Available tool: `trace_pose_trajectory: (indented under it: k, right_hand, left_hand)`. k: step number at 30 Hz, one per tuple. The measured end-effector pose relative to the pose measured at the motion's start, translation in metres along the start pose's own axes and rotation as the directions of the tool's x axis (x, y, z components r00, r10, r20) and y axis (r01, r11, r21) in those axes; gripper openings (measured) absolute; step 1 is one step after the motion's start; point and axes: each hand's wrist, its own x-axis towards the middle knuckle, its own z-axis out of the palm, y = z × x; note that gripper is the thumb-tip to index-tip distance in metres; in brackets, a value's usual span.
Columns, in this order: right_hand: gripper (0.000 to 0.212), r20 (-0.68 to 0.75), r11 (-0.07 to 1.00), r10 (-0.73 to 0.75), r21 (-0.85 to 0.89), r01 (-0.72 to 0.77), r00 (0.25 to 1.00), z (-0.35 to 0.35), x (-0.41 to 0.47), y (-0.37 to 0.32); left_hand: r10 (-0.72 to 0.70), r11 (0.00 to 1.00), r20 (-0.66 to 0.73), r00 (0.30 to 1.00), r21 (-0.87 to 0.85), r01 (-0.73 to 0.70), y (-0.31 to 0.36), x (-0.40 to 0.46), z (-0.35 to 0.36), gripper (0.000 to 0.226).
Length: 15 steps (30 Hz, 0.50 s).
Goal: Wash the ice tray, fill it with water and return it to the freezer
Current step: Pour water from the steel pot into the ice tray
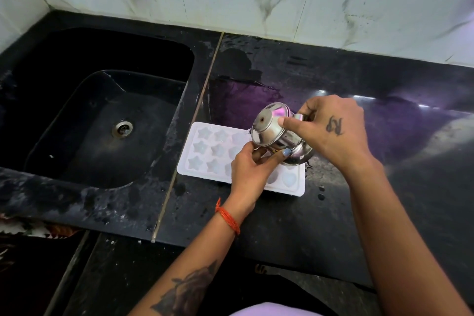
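The ice tray (205,154) is laid flat on the worktop (282,213), just beside the sink (102,115), so the moulds fill evenly. A steel cup (274,133) is tilted over it, gripped by the right hand (331,131); the left hand (250,167) pinches its lower edge for steadiness.

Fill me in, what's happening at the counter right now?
A person is tipping a small steel cup over a white ice tray that lies flat on the wet black counter, just right of the sink. The right hand grips the cup from above and the left hand holds it from below. The tray has star and heart moulds; whether water is flowing cannot be seen. The tray is not yet in the freezer.
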Motion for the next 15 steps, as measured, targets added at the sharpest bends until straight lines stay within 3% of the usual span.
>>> trace_pose_trajectory:
  k: [6, 11, 15]
  right_hand:
    - [0.033, 0.0, 0.994, 0.037, 0.1, -0.037, 0.999, -0.003, -0.004, 0.007]
    - [0.031, 0.041, 0.93, 0.177, 0.32, -0.18, 0.983, -0.001, -0.003, 0.024]
    - [0.029, 0.04, 0.892, 0.235, 0.389, -0.231, 0.971, -0.001, -0.006, 0.03]
  left_hand:
    - [0.037, 0.998, -0.054, 0.998, 0.047, -0.035, 0.004, -0.005, 0.006, 0.039]
    - [0.155, 0.953, -0.119, 0.981, 0.281, -0.117, 0.01, -0.007, 0.009, 0.041]
    - [0.173, 0.941, -0.111, 0.979, 0.312, -0.131, 0.012, -0.006, 0.012, 0.041]
